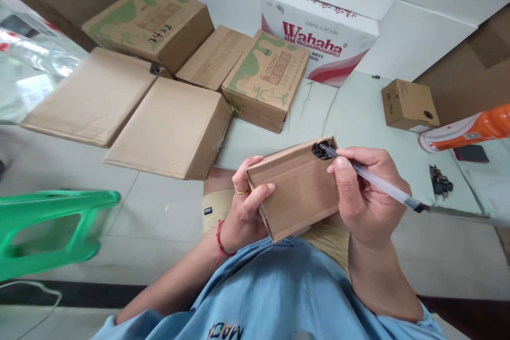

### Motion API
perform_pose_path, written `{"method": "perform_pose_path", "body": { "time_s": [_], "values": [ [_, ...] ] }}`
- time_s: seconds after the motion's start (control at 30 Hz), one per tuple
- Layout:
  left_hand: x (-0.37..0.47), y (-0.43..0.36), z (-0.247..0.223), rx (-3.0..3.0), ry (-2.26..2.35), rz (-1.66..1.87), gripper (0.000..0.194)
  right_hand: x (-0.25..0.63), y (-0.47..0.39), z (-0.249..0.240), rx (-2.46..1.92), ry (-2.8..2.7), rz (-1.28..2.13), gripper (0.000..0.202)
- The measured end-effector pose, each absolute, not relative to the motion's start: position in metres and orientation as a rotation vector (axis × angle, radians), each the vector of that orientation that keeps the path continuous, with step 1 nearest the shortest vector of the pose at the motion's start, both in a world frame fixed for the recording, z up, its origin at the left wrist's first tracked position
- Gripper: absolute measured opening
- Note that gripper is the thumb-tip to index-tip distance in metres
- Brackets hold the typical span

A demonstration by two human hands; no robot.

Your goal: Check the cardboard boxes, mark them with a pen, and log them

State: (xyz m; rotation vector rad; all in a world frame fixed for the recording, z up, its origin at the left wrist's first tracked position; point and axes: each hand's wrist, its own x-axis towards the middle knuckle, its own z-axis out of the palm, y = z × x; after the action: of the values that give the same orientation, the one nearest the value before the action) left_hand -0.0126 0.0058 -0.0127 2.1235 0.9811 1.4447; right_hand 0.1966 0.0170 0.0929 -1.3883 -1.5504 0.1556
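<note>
A small brown cardboard box (297, 191) rests at my lap, tilted with its right end higher. My left hand (251, 204) is closed around its left end, the thumb lying on the top face. In my right hand (364, 191) is a pen (382, 186) with a translucent barrel, pinched between thumb and fingers. Its tip meets a black scribbled patch (322, 150) at the box's upper right corner. Whether the tip presses on the cardboard or hovers just over it I cannot tell.
Several cardboard boxes (171, 122) lie to the left, beside a printed coconut carton (265, 74). Behind stands a white Wahaha carton (319, 37). At right are a small box (410, 103), an orange-labelled bottle (470, 125), keys (440, 183) and a phone (471, 153). A green stool (51, 202) stands lower left.
</note>
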Motion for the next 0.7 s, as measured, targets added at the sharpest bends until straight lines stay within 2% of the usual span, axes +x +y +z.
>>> {"method": "perform_pose_path", "body": {
  "time_s": [0.2, 0.5, 0.7],
  "values": [
    [-0.012, 0.007, -0.011, 2.136, 1.021, 1.427, 0.084, 0.194, 0.021, 0.087, -1.418, -1.347, 0.121, 0.015],
    [-0.012, 0.006, -0.011, 2.130, 1.005, 1.419, 0.089, 0.194, 0.020, 0.087, -1.415, -1.382, 0.138, 0.014],
    [-0.014, 0.005, -0.012, 2.122, 1.033, 1.400, 0.094, 0.207, 0.021, 0.085, -1.195, -1.143, 0.004, 0.014]
  ]
}}
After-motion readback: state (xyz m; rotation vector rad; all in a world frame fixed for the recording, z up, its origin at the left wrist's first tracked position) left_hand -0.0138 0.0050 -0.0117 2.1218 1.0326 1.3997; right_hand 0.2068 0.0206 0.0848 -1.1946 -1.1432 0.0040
